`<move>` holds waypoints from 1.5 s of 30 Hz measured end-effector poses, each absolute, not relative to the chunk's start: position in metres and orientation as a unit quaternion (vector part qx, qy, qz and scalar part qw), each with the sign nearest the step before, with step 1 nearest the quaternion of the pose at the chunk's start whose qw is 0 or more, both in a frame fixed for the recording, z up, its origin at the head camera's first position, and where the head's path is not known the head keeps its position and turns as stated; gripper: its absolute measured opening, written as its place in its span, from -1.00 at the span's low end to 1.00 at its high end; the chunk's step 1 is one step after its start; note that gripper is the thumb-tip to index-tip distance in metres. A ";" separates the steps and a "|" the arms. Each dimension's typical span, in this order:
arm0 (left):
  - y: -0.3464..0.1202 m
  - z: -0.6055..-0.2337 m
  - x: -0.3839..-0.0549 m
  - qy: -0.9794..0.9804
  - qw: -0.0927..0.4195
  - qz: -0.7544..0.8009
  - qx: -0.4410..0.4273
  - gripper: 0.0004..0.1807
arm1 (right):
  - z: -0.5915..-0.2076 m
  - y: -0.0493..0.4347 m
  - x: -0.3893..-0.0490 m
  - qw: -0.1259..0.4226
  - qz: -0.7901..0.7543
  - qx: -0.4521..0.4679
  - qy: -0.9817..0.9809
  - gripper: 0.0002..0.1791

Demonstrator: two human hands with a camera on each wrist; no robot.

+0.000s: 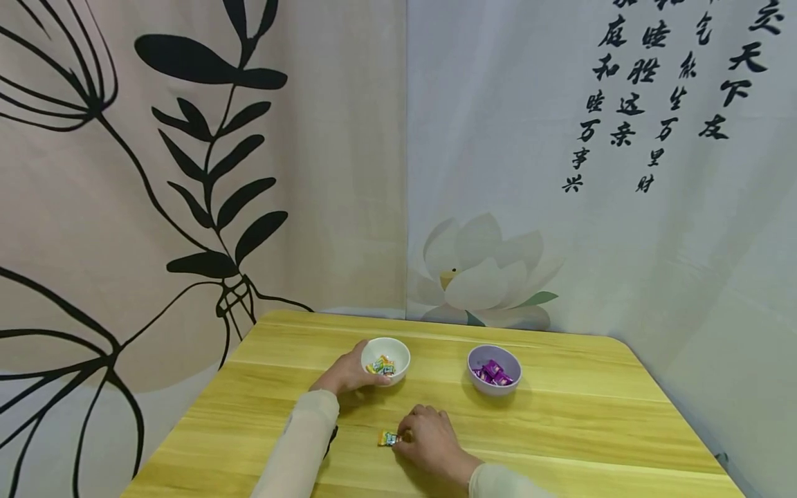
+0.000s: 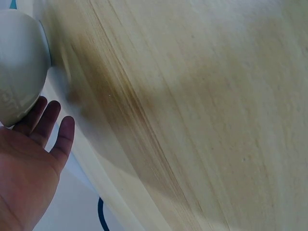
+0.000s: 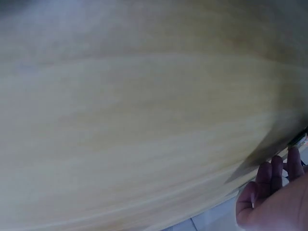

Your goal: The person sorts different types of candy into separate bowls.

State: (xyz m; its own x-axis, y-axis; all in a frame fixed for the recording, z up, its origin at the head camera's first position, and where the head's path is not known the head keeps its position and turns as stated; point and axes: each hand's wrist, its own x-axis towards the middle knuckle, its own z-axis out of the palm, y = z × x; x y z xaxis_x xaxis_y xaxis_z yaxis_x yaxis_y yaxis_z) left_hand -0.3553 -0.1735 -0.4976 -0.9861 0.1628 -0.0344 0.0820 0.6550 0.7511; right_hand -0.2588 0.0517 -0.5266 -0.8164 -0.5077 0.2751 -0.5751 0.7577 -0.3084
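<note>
My left hand grips a small white bowl from its left side, thumb near the front rim and other fingers around the far side. Several yellow-and-green wrapped candies lie inside that bowl. In the left wrist view, fingertips touch the outer wall of the bowl. Nearer the front, my right hand pinches a wrapped candy with yellow and green colouring at the tabletop. Only a sliver of this candy shows at the right wrist view's edge; the fingers partly hide it.
A light purple bowl holding several purple wrapped candies stands right of the white bowl. Both bowls are on a yellow wood-grain table. Behind its far edge hangs a printed cloth with plant drawings and writing.
</note>
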 end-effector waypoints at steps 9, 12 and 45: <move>-0.174 -0.498 -0.355 0.906 0.048 0.416 0.068 0.21 | -0.528 0.049 -0.263 0.081 0.193 0.298 -0.932 -0.76; -0.174 -0.499 -0.356 0.907 0.049 0.414 0.064 0.20 | -0.528 0.049 -0.263 0.081 0.203 0.298 -0.929 -0.76; -0.175 -0.502 -0.358 0.894 0.053 0.436 0.086 0.10 | -0.479 0.045 -0.339 0.163 0.266 0.166 -0.936 -0.82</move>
State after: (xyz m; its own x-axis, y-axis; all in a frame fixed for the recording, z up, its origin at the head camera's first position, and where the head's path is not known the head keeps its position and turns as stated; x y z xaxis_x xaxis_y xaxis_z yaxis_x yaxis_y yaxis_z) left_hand -0.3582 -0.1746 -0.5019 -0.9795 0.2005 -0.0187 0.1088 0.6052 0.7886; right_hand -0.3394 0.0454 -0.4789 -0.8920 -0.2237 0.3927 -0.3969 0.8033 -0.4440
